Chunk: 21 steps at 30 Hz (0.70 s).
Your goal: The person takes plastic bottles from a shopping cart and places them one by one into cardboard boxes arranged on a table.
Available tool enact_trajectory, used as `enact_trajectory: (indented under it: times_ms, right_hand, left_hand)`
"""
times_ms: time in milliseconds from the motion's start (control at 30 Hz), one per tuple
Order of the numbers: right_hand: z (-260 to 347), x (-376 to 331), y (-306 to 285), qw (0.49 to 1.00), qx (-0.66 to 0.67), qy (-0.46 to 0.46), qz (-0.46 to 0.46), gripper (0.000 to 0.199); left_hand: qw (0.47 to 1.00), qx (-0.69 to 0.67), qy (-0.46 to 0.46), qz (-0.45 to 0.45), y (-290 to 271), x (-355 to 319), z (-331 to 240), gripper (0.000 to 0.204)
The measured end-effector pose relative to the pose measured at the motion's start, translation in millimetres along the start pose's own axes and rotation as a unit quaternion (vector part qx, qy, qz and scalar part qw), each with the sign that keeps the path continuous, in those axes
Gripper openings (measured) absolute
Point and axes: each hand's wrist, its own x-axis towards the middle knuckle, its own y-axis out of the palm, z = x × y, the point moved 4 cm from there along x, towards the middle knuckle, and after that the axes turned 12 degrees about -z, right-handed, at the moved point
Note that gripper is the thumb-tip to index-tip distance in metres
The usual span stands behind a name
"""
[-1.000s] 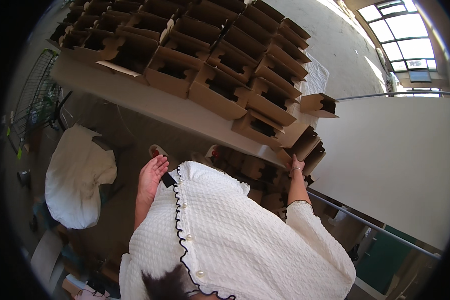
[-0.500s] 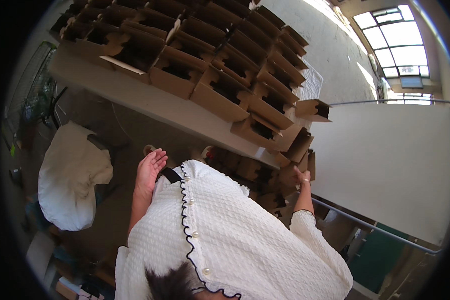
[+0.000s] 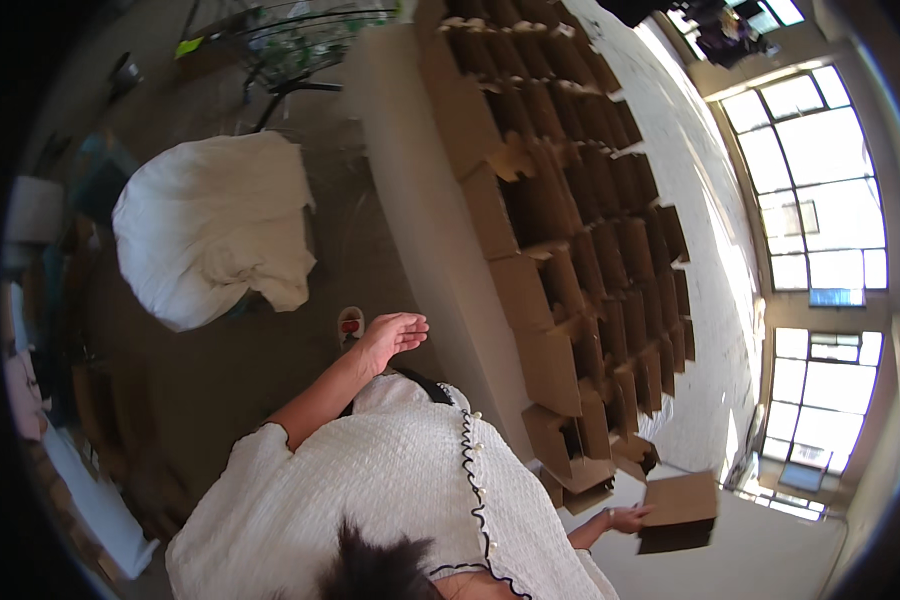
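My right hand (image 3: 627,518), at the lower right, grips the near edge of a brown cardboard box (image 3: 682,495). That box is held out over a pale surface, apart from the others. My left hand (image 3: 392,338) is in front of my waist, fingers stretched out and holding nothing. Just right of it runs the pale side of a long table (image 3: 425,215). Rows of open brown cardboard boxes (image 3: 550,375) stand packed together on the table; the insides of most are dark and cannot be made out.
A seat draped in white cloth (image 3: 215,220) stands to the left. Behind it is a dark metal frame (image 3: 305,85). A white panel (image 3: 610,565) lies at the lower right, and large windows (image 3: 820,180) line the wall on the right.
My view has turned, so the box rows now run down the right side. My right hand has brought a box out to the right, away from the stack. My left hand stays empty.
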Motion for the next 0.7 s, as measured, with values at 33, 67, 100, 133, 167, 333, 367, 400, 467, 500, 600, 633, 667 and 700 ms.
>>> enact_trajectory:
  times_ms: [33,67,100,133,167,333,367,400,467,500,600,633,667,700]
  right_hand:
    - [59,-2,7,0.996,0.090,0.011,-0.001,0.041]
    - [82,-2,28,0.996,0.082,-0.005,0.036,0.039]
    - [169,-20,27,0.991,0.116,0.029,0.059,0.039]
    - [212,-33,39,0.984,0.137,0.025,0.109,0.042]
    - [261,-53,45,0.981,0.123,-0.015,0.147,0.042]
    - [435,-213,52,0.878,0.274,-0.159,0.358,0.042]
    - [438,-259,58,0.773,0.422,0.109,0.461,0.036]
    - [469,-287,45,0.709,0.489,0.089,0.501,0.030]
    - [546,-322,-3,0.636,0.526,-0.222,0.519,0.019]
    - [584,-334,-28,0.569,0.543,-0.363,0.499,0.043]
    - [635,-389,-32,0.491,0.492,-0.402,0.596,0.029]
    - [651,-411,-23,0.482,0.474,-0.402,0.618,0.019]
    - [668,-438,-6,0.499,0.454,-0.419,0.608,0.018]
    - [682,-468,14,0.516,0.432,-0.438,0.596,0.018]
  left_hand:
    - [1.000,0.003,-0.002,0.001,-5,0,-16,0.027]
    - [1.000,0.007,-0.001,-0.001,-14,-3,-29,0.027]
    - [1.000,0.003,0.014,-0.007,-27,-4,-40,0.027]
    - [1.000,0.000,0.029,-0.010,-41,-5,-53,0.027]
    - [0.999,0.000,0.047,-0.012,-54,-5,-68,0.027]
    - [0.993,-0.057,0.079,-0.071,-117,-6,-102,0.030]
    - [0.990,-0.083,0.073,-0.087,-126,-4,-101,0.030]
    - [0.985,-0.116,0.071,-0.105,-135,-2,-99,0.029]
    - [0.972,-0.181,0.060,-0.135,-152,5,-95,0.028]
    - [0.965,-0.210,0.050,-0.149,-161,9,-92,0.028]
    - [0.946,-0.267,0.048,-0.177,-177,13,-107,0.027]
    - [0.938,-0.287,0.051,-0.188,-182,15,-115,0.027]
    - [0.933,-0.301,0.068,-0.185,-190,18,-123,0.027]
    - [0.925,-0.315,0.079,-0.197,-196,22,-134,0.028]
